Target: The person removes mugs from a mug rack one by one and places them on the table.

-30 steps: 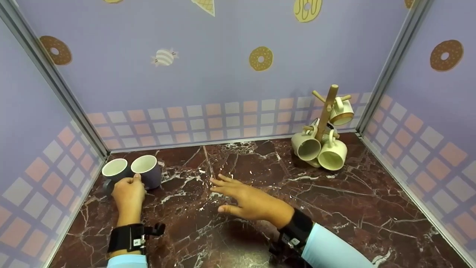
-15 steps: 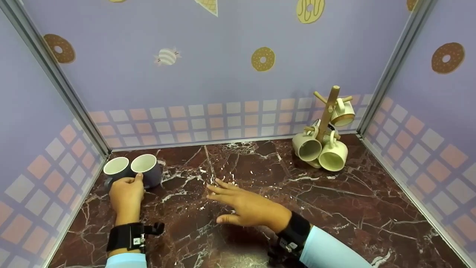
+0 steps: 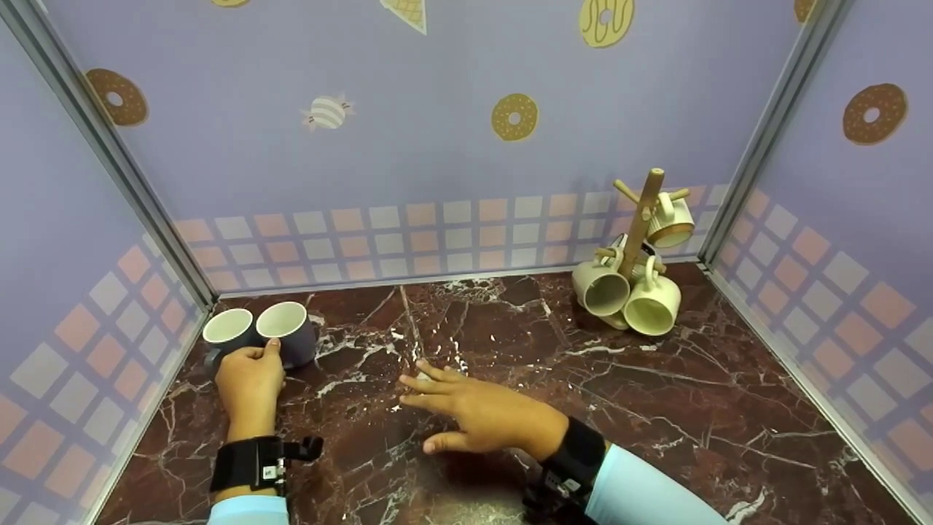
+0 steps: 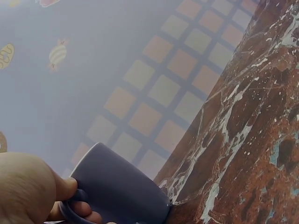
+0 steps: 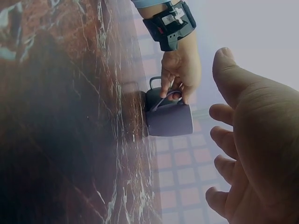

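At the far left of the tabletop, two mugs stand upright side by side, with pale insides. My left hand (image 3: 250, 379) grips the handle of the right-hand one, a purple mug (image 3: 297, 343); in the left wrist view the fingers curl through the handle (image 4: 70, 212) with the thumb on top. Close beside it is the dark blue-grey mug (image 3: 228, 329), partly hidden behind the left hand. My right hand (image 3: 485, 415) hovers over the middle of the table with its fingers spread, holding nothing. In the right wrist view its palm (image 5: 266, 140) faces the mugs.
A wooden mug tree (image 3: 641, 219) stands at the back right. Hanging on it are a grey-beige mug (image 3: 605, 288), a cream mug (image 3: 654, 302) and a white mug with a brown rim (image 3: 670, 222). Purple walls (image 3: 408, 146) enclose the dark red marbled table (image 3: 656, 408) at back and sides.
My right hand has drifted slightly toward me and to the left, fingers still spread. The left hand and both mugs beside it look the same, apart from a small shift of the head view.
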Demonstrator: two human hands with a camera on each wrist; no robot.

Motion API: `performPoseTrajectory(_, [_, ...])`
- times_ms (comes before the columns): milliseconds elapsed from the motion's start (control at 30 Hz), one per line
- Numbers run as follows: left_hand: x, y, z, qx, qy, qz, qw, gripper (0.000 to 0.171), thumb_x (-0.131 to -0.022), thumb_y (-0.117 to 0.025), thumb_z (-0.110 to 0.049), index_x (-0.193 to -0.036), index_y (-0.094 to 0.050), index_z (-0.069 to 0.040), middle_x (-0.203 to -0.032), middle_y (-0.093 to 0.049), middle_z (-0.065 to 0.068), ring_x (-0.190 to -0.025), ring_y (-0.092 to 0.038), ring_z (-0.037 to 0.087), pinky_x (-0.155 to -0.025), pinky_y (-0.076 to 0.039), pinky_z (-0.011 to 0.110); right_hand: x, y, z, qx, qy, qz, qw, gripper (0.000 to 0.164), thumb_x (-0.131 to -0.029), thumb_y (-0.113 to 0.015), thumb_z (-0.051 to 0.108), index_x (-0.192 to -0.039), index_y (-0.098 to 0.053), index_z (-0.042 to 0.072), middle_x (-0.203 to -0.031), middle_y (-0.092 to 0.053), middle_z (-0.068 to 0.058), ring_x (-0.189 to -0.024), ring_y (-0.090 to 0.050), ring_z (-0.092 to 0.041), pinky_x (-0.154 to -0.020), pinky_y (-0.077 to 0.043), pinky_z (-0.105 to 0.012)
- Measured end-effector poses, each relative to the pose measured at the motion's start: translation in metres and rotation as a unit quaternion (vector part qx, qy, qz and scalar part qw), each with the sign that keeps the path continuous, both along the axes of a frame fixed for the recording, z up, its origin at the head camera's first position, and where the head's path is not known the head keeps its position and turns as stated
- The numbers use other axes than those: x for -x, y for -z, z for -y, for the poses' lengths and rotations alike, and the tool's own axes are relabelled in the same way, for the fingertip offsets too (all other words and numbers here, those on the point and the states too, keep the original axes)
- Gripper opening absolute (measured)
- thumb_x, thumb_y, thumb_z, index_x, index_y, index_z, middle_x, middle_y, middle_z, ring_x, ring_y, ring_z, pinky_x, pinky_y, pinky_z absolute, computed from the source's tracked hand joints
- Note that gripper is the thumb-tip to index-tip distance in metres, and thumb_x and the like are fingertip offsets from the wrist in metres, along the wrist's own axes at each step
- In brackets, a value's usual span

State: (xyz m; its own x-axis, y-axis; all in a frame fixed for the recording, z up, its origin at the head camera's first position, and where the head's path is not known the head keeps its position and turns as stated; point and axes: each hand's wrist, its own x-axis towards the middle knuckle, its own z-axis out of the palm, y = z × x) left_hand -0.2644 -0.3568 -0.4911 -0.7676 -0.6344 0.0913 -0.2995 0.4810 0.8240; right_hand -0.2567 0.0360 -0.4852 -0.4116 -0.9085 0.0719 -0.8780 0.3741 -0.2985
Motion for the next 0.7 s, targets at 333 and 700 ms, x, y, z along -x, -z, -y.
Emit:
performPoseTrajectory(333, [-0.007, -0.012, 0.0, 0.031, -0.007, 0.061, 0.9977, 0.055, -0.112, -0.06, -0.051, -0.131, -0.08, -0.004, -0.145, -0.073, 0.032, -0.131, -0.068, 0.058, -0.102, -0.055, 0.071, 0.002, 0.003, -0.001, -0.042, -0.033, 0.0, 0.999, 0.087, -0.109, -0.056, 0.072, -0.181, -0.03, 0.029, -0.19, -0.009, 0.014, -0.179, -0.014, -0.029, -0.142, -0.027, -0.061])
performPoseTrajectory(700, [-0.019, -0.044, -0.002, 0.058, -0.034, 0.054, 0.9963, 0.057, -0.111, -0.056, -0.058, -0.131, -0.077, -0.01, -0.145, -0.074, 0.027, -0.13, -0.069, 0.055, -0.096, -0.055, 0.067, 0.003, 0.0, -0.003, -0.044, -0.022, 0.014, 0.999, 0.089, -0.109, -0.053, 0.075, -0.181, -0.027, 0.031, -0.19, -0.008, 0.015, -0.179, -0.018, -0.03, -0.143, -0.024, -0.061])
